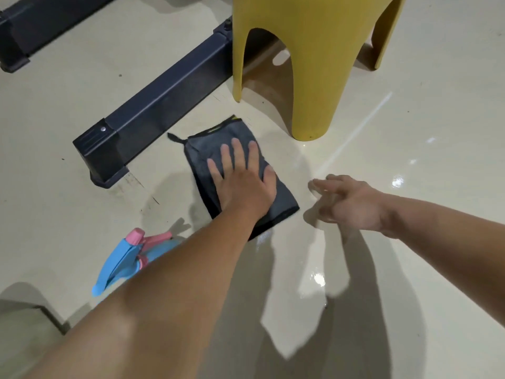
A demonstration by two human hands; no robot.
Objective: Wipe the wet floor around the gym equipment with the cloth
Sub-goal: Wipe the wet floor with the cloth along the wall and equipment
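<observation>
Cloth [200,153] flat on floor [396,138] under left grip [243,184], fingers straight, pressing; right grip [352,203] just beside, loosely spread, holding nothing.

evenly lit; glare spots on the glossy floor [397,182]; soft arm shadows; right hand [352,202] motion-blurred

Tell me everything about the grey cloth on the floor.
The cloth is dark grey, soft-looking, folded oblong, with black edging, yellow-green trim at its far end and a corner loop. It lies flat on the glossy floor between the equipment bar and yellow stool; the left hand presses flat on it.
</observation>
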